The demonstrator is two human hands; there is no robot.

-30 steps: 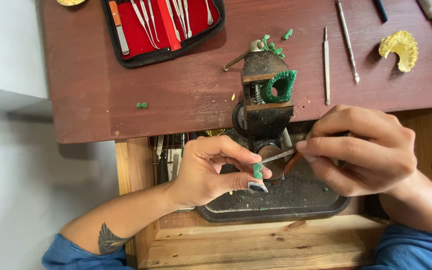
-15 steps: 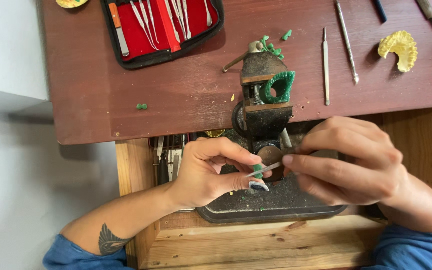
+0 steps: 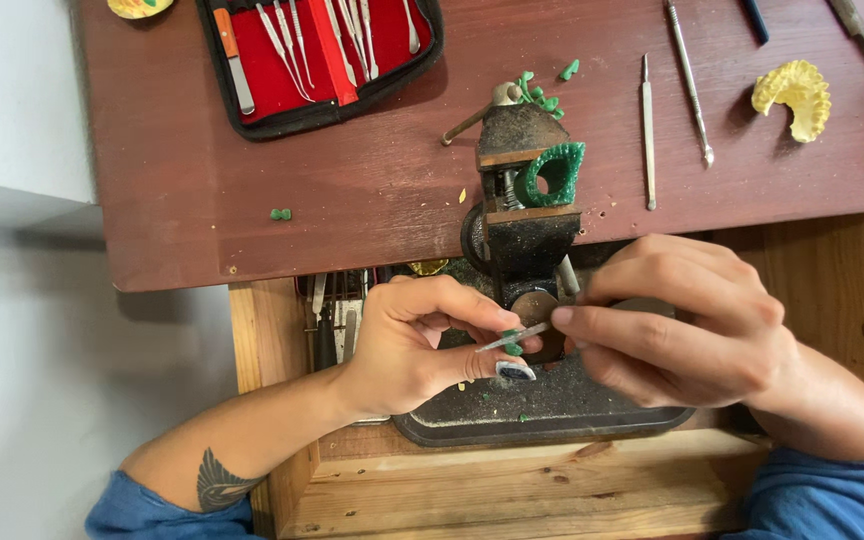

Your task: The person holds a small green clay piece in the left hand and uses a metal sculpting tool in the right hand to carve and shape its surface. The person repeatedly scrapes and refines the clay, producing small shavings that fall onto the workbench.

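My left hand (image 3: 422, 340) pinches a small green wax piece (image 3: 513, 346) between thumb and fingertips, above a dark metal tray (image 3: 552, 415). My right hand (image 3: 687, 330) grips a thin metal carving tool (image 3: 514, 337) whose tip rests on the green piece. Just behind both hands stands a small bench vise (image 3: 522, 215) with a green wax ring-shaped piece (image 3: 550, 172) clamped in its jaws. Most of the tool's handle is hidden inside my right fist.
A red-lined black case of metal tools (image 3: 312, 55) lies at the back left of the dark red bench top (image 3: 352, 200). Loose picks (image 3: 687, 80) and a yellow wax piece (image 3: 797, 95) lie at the back right. Green wax bits (image 3: 542, 95) are scattered behind the vise. A wooden drawer frame (image 3: 512, 490) surrounds the tray.
My right hand has slid left toward my left hand, bringing the tool tip onto the green piece. My left hand has stayed nearly still.
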